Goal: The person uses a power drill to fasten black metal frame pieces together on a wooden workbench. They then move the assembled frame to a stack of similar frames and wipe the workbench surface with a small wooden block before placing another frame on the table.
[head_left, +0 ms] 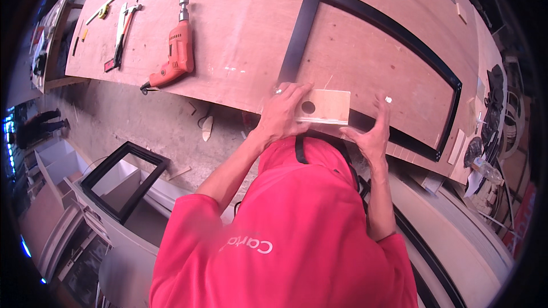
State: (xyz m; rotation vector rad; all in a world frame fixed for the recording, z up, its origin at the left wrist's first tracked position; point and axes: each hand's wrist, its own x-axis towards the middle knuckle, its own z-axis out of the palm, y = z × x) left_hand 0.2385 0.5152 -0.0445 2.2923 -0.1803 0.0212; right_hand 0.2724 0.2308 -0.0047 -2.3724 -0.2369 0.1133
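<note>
My left hand [281,115] lies over the left end of a small pale plywood block [326,106] with a round hole in it and holds it down on the near rail of a black rectangular frame [297,45]. The frame lies flat on a large plywood tabletop [240,17]. My right hand [371,131] is just right of the block, fingers apart and upright, thumb close to the block's lower right corner. It holds nothing that I can make out. My red shirt [297,234] hides the table edge below the hands.
An orange electric drill [178,51] lies on the tabletop to the left, with a hammer [123,31] and small tools beyond it. A second black frame [123,179] rests on a white cabinet at lower left. Offcuts and clutter [485,131] sit at the right end.
</note>
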